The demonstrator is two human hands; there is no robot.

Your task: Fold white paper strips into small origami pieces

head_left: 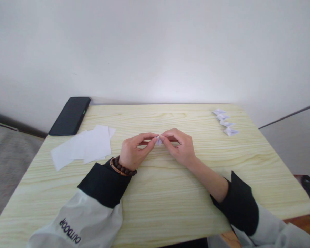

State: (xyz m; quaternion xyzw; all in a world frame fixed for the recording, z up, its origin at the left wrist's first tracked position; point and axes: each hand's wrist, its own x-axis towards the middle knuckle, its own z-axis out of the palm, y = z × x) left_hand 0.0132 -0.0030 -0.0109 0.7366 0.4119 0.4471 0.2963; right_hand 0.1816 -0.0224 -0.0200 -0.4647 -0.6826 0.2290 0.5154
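Observation:
Between my two hands is a small piece of folded white paper (pixel 158 141), held a little above the middle of the table. My left hand (pixel 138 148) pinches its left side with thumb and fingertips. On the other side, my right hand (pixel 179 146) grips it the same way. My fingertips cover most of the paper, so its full shape is hidden. Several small folded paper boats (pixel 231 131) stand in a row at the right back of the table. To the left of my left hand lie overlapping sheets of white paper (pixel 97 144).
A black phone (pixel 69 117) lies at the table's back left corner, its edge near the paper sheets. The light wood-grain table (pixel 165 206) meets a white wall (pixel 155 51) at the back. Dark items sit beyond the table's right edge.

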